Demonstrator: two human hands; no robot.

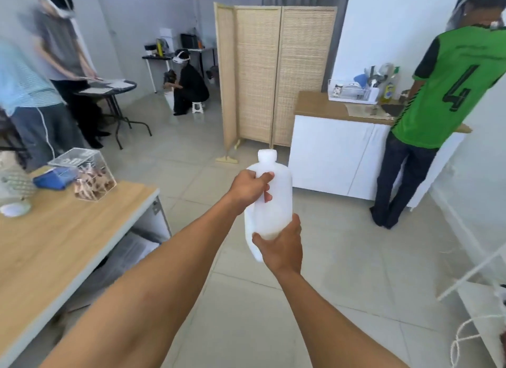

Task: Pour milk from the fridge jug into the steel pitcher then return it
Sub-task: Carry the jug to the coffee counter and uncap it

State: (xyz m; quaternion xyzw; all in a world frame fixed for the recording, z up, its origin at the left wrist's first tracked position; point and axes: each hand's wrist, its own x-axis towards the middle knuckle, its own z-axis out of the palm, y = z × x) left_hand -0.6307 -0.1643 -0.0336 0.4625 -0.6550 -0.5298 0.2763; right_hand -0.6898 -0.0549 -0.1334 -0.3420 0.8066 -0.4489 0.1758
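Note:
I hold a white translucent milk jug [276, 200] upright in front of me, above the tiled floor. Its white cap is on. My left hand [250, 188] grips the jug's handle near the top. My right hand [282, 244] cups the jug's lower part from below and the right, with the thumb across its front. A little milk shows near the bottom of the jug. No steel pitcher and no fridge are in view.
A wooden table [54, 244] with a clear box [87, 173] stands at the left. A white counter [336, 154] with a dish rack [353, 91] is ahead right, a person in a green shirt [438, 107] at it. A folding screen [273, 74] and other people [54, 66] stand behind.

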